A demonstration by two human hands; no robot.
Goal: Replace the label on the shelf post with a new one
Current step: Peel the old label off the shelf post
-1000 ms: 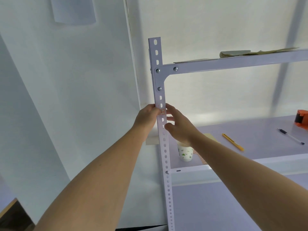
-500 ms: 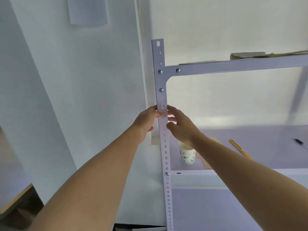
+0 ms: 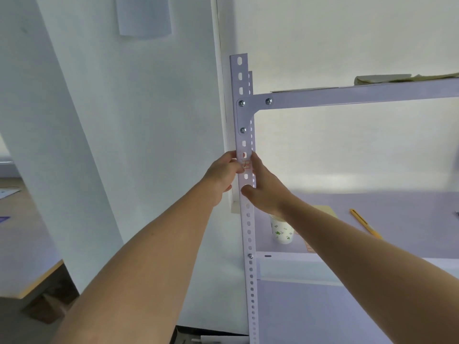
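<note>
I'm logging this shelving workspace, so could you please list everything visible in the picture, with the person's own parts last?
shelf post: one, white perforated metal, upright at centre
label: one, pale with red print, on the post between the two hands
upper shelf rail: one, white, bolted to the post, running right
bolts: four visible, silver, three at the top joint, one lower on the post
paper cup: one, white with green print, on the lower shelf behind the right wrist
utility knife: one, yellow, on the lower shelf at right
papers: a beige stack, on the upper shelf
sheet on wall: one, white, upper left
left hand: at the post's left edge, fingertips on the label
right hand: at the post's right edge, beside the label
</note>
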